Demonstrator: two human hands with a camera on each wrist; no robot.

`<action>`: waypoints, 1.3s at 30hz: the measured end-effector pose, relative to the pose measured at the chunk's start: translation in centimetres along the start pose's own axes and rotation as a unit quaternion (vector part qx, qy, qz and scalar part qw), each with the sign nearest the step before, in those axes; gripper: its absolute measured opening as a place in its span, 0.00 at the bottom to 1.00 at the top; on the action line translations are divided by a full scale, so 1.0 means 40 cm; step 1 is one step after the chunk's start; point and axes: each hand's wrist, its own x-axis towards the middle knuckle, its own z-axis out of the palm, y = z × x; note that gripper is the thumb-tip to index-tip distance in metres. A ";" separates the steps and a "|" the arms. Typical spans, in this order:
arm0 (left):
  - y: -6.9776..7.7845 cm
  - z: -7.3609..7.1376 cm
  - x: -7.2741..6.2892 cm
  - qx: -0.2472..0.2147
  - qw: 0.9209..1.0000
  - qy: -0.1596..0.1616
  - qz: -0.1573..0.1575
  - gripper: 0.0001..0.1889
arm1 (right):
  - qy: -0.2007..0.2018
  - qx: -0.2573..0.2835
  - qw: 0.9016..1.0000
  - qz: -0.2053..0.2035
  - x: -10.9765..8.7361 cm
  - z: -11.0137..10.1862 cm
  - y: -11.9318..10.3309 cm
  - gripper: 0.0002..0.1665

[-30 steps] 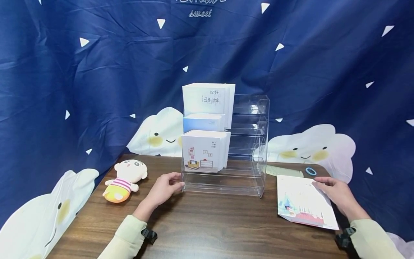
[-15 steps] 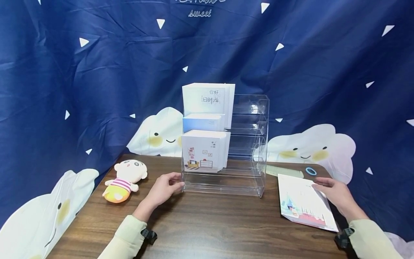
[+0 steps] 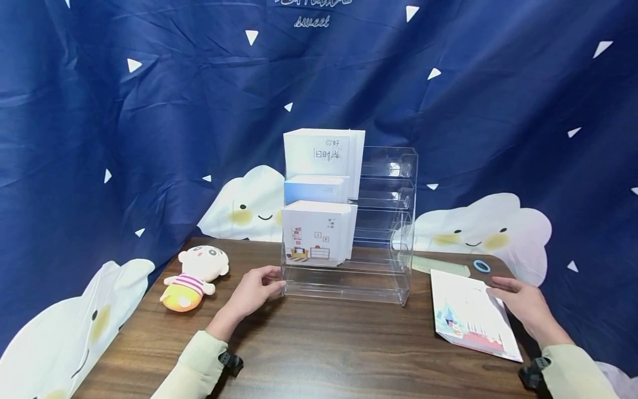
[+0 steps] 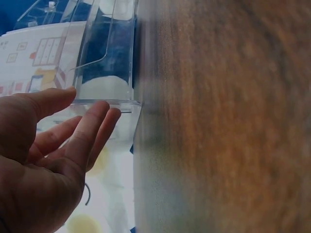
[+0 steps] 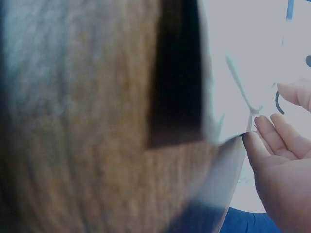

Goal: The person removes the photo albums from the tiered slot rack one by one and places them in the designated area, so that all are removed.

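In the head view a clear acrylic rack stands mid-table, with white and blue booklets upright in its left part. My left hand touches the rack's lower left side with fingertips and thumb, fingers extended; the left wrist view shows the same hand at the rack's clear edge. At the right lies a white illustrated booklet or stack. My right hand rests against its right edge, thumb over the cover. The right wrist view has the fingers near its corner, loosely extended.
Left of the rack lies a plush doll with a striped top. A pale green comb and a blue ring lie behind the right booklet. A dark blue cloud-patterned curtain hangs behind the wooden table.
The right booklet has turned slightly and its left edge has shifted a little right, with my right hand at its side. My left hand stays at the rack. The head view has shifted slightly.
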 end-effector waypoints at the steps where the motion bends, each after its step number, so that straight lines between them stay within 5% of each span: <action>1: 0.000 0.001 -0.001 0.001 1.000 -0.001 -0.003 0.19 | 0.001 -0.002 1.000 0.000 0.001 0.000 0.002 0.40; 14: 0.002 0.003 -0.008 -0.003 1.000 -0.003 0.002 0.19 | 0.033 -0.004 0.999 -0.006 -0.011 -0.011 0.011 0.39; 19: 0.001 0.003 -0.006 0.004 1.000 -0.004 0.000 0.18 | 0.040 0.023 0.999 0.019 -0.033 -0.023 -0.009 0.45; 23: 0.000 0.001 -0.004 0.002 1.000 -0.005 -0.004 0.18 | 0.048 0.060 0.997 -0.001 -0.060 -0.019 -0.028 0.48; 26: -0.002 -0.002 -0.001 0.001 1.000 -0.005 0.001 0.18 | 0.050 0.103 0.993 -0.032 -0.080 -0.010 -0.059 0.45; 31: -0.007 -0.006 -0.001 0.002 1.000 -0.005 0.009 0.19 | 0.046 0.182 0.978 -0.092 -0.106 0.002 -0.138 0.15; 35: -0.008 -0.006 0.000 0.006 1.000 -0.001 0.007 0.19 | 0.029 0.245 0.959 -0.137 -0.133 0.006 -0.226 0.17; 39: -0.007 -0.003 0.005 0.001 1.000 -0.007 0.006 0.19 | 0.017 0.226 0.957 -0.179 -0.165 0.007 -0.315 0.18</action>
